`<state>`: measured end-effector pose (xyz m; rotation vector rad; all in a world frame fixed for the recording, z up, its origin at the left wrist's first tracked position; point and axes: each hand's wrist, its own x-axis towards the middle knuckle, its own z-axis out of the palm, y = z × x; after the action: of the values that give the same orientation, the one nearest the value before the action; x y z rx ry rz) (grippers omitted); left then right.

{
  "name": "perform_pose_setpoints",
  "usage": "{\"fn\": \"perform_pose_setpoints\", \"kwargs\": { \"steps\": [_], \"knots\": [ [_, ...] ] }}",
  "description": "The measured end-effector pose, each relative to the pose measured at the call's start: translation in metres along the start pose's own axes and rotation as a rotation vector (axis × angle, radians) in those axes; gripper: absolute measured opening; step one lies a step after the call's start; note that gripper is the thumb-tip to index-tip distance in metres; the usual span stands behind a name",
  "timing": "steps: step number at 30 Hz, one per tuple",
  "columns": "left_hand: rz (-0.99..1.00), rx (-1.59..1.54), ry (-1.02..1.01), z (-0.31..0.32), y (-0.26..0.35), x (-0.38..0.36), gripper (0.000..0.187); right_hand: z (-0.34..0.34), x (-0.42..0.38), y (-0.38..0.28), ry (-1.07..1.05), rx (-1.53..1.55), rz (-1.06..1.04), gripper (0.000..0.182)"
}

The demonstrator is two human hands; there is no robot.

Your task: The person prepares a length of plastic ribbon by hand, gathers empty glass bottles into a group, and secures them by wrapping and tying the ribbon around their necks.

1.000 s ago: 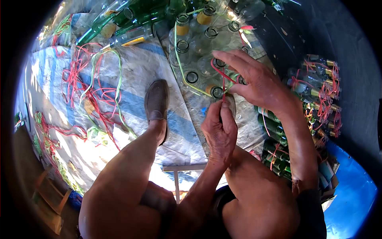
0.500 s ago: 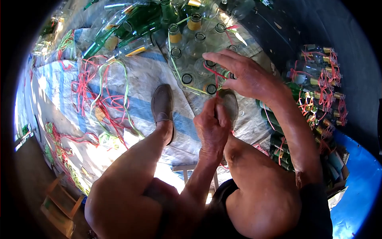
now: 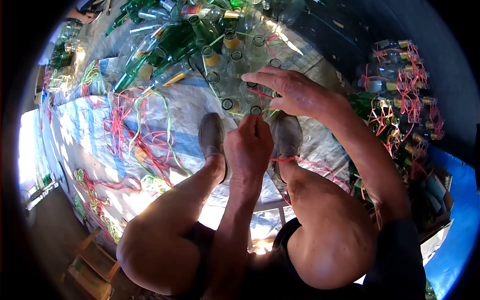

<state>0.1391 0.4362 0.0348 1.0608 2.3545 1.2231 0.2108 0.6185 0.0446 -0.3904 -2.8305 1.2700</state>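
Note:
A group of clear glass bottles stands upright beyond my feet, with a pale green strap running around its outside. My left hand is closed in a fist at the near edge of this group, shut on a pink plastic strap that runs among the bottle necks. My right hand hovers over the right side of the bottles, with fingers and thumb spread apart beside the necks. The palm hides some bottles beneath it. More pink strap trails by my right ankle.
Green and clear bottles lie piled at the far left. Tangled pink and green straps lie on the white and blue sheet. Strapped bottles are stacked at right. A wooden stool stands lower left.
The view has shifted a little. My left fist has moved slightly left and nearer me along the bottles' front edge. My right hand stays spread over the necks.

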Motion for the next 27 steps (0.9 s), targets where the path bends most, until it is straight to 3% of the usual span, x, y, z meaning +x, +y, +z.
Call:
{"fn": "perform_pose_setpoints", "kwargs": {
  "steps": [15, 27],
  "knots": [
    [0.09, -0.049, 0.031, -0.002, -0.013, 0.036, 0.013, 0.007, -0.001, 0.012, 0.029, -0.004, -0.016, 0.082],
    [-0.05, 0.043, 0.065, 0.002, -0.027, 0.032, 0.013, 0.008, 0.001, 0.018, 0.075, 0.011, -0.064, 0.075]
  ]
}}
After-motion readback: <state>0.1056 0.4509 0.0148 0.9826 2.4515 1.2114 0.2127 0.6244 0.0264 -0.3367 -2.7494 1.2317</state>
